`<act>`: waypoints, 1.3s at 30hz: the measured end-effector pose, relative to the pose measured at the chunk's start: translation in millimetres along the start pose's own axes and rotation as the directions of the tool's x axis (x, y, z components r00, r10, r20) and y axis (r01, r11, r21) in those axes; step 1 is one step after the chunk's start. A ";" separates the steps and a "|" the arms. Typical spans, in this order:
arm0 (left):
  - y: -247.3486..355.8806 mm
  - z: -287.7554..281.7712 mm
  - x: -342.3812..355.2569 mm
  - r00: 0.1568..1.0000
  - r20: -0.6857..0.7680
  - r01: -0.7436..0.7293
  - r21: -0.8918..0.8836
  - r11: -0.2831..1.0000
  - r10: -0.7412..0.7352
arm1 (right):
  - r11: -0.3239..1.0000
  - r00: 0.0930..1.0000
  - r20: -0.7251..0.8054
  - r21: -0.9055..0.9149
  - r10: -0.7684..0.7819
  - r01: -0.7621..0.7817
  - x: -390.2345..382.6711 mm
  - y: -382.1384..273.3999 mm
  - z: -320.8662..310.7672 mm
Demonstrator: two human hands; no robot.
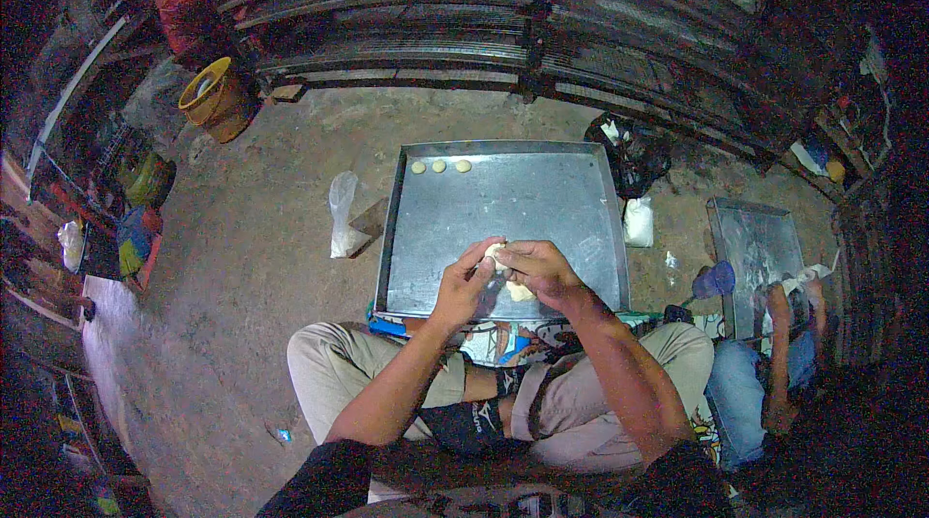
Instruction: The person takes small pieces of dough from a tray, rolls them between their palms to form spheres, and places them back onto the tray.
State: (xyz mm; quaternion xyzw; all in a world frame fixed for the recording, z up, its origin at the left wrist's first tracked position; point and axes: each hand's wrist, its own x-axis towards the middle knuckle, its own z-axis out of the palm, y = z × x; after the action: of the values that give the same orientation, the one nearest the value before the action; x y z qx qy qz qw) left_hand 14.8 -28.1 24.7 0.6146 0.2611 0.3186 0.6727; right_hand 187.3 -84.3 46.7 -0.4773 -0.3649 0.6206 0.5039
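Both my hands meet over the near part of a large metal tray (581, 218) on the floor before my crossed legs. A small pale lump of dough (496, 255) is pinched between them. My left hand (466, 278) steadies it from the left, and the fingers of my right hand (540, 271) close on it from the other side. Below them a larger piece of dough (521, 293) lies on the tray. Three small round dough balls (438, 167) sit in a row in the tray's far left corner.
A plastic bag of white powder (344, 218) stands left of the tray. A white packet (639, 222) and a black bag (634, 155) are at its right. Farther right, a co-worker's hands work over another tray (755, 237) near a purple cup (716, 279). A yellow bucket (218, 102) stands far left.
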 end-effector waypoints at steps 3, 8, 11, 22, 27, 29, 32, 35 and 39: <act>2.2 0.2 -1.4 0.990 0.021 -0.144 0.109 0.983 0.143 | 1.000 0.998 -0.068 -0.003 0.001 -0.001 -1.8 -3.5 4.2; -1.7 -4.2 -2.2 0.997 -0.073 0.031 -0.048 0.998 -0.035 | 0.973 0.994 -0.107 -0.232 -0.031 0.005 -7.0 -19.1 21.5; -12.4 -6.2 0.6 0.994 -0.063 0.056 -0.376 0.925 -0.085 | 0.998 0.998 0.021 0.030 -0.057 0.057 -1.8 -8.7 16.4; -13.5 7.4 -1.8 0.982 -0.011 0.127 -0.695 0.708 -0.187 | 0.516 0.913 -0.032 -0.832 -0.407 0.201 -8.9 -7.0 19.5; -15.4 -3.4 0.0 0.976 -0.064 0.159 -0.436 0.886 -0.207 | 0.411 0.754 0.056 -0.810 -0.654 0.417 -8.8 -13.7 29.2; -10.4 -5.5 1.4 0.970 -0.050 0.212 -0.309 0.927 -0.239 | 0.363 0.735 0.150 -0.793 -0.662 0.489 -4.9 -11.0 22.3; -1.4 -12.6 4.8 0.929 -0.018 0.362 -0.177 0.915 -0.371 | 0.232 0.788 0.227 -0.877 -0.572 0.422 -9.1 -20.5 15.3; 3.8 -11.4 3.2 0.916 0.033 0.396 -0.233 0.888 -0.399 | 0.162 0.814 0.213 -0.923 -0.540 0.349 -12.0 -22.4 13.0; 13.5 4.9 0.5 0.991 0.021 0.136 -0.182 0.974 -0.134 | 0.213 0.801 0.210 -0.898 -0.561 0.385 -7.7 -18.8 7.9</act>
State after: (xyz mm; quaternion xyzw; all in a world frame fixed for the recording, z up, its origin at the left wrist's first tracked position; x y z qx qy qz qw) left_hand 17.3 -30.4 38.6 0.5325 0.2690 0.2919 0.7476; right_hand 185.2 -87.3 68.1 -0.5844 -0.7279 0.0887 0.3475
